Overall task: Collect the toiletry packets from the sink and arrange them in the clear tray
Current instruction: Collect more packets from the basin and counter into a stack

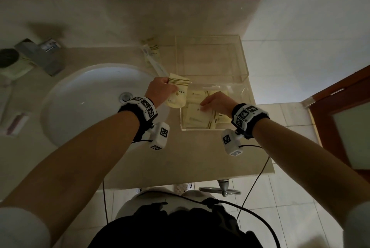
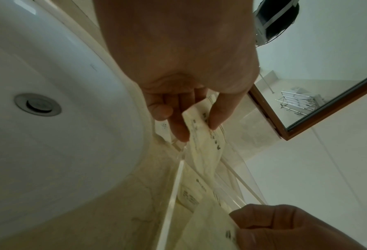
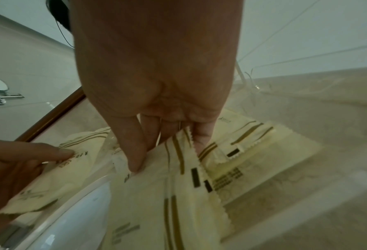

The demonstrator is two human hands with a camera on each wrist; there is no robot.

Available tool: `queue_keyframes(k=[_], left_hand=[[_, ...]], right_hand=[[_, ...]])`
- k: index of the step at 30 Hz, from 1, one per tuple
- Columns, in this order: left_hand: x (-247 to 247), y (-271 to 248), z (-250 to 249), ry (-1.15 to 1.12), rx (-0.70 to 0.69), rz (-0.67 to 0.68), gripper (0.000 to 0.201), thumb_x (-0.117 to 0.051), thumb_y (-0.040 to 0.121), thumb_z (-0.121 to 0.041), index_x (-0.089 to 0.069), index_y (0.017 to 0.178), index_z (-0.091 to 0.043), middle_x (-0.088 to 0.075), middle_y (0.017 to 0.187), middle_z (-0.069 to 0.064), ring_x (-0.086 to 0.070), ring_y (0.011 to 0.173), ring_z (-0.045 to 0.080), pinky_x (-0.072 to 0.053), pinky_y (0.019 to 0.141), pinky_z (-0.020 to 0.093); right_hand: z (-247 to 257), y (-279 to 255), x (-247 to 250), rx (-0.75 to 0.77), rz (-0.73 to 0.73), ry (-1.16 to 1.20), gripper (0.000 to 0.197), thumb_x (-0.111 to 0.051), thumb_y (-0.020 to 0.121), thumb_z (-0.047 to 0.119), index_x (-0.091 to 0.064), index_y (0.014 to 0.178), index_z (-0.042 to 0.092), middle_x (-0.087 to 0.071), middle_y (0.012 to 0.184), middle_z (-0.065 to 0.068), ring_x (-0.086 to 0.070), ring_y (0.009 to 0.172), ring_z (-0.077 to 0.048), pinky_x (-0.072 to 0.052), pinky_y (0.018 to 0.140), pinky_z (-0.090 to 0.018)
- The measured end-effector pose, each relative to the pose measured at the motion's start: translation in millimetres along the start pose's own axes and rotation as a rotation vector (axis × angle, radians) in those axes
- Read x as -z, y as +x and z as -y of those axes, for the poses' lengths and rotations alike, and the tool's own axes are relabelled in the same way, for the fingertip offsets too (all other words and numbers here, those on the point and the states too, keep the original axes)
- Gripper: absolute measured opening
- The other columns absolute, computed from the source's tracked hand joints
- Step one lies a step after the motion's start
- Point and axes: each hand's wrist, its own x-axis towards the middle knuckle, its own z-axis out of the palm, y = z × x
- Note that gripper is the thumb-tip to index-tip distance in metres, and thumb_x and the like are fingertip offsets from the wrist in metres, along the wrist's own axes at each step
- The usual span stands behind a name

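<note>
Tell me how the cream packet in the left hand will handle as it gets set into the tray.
The packet, pinched by the left hand, probably flops: in the left wrist view it hangs bent and wrinkled below the fingers. It looks light, since a fingertip pinch carries it. It may slide on packets already lying flat in the clear tray, where the right hand grips another.

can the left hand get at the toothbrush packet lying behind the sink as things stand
Probably not right away. The left hand already pinches a cream packet, so its grip is taken. The toothbrush packet lies uncovered just beyond it on the counter; once that packet is dropped, the way looks free.
</note>
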Motion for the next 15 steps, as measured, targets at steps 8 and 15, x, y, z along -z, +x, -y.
queue_keyframes(k=[8,15], left_hand=[[7,-3,2,-0.042,-0.01,-0.009,0.018,-0.065,0.083,-0.014,-0.071,0.099,-0.013,-0.068,0.09,0.001,-0.064,0.081,0.016,-0.046,0.065,0.024],[6,-2,-3,-0.011,-0.03,0.012,0.019,-0.065,0.084,-0.015,-0.07,0.102,-0.012,-0.067,0.088,-0.001,-0.06,0.069,0.009,-0.042,0.052,0.017]], right_hand=[[8,1,-14,0.075,-0.016,-0.137,0.018,-0.072,0.08,0.014,-0.076,0.098,0.013,-0.07,0.102,-0.005,-0.058,0.089,-0.014,-0.044,0.083,-0.026],[5,2,-9,0.084,-0.087,-0.124,0.022,-0.073,0.08,0.018,-0.074,0.101,0.012,-0.069,0.109,-0.004,-0.06,0.103,-0.019,-0.046,0.095,-0.029]])
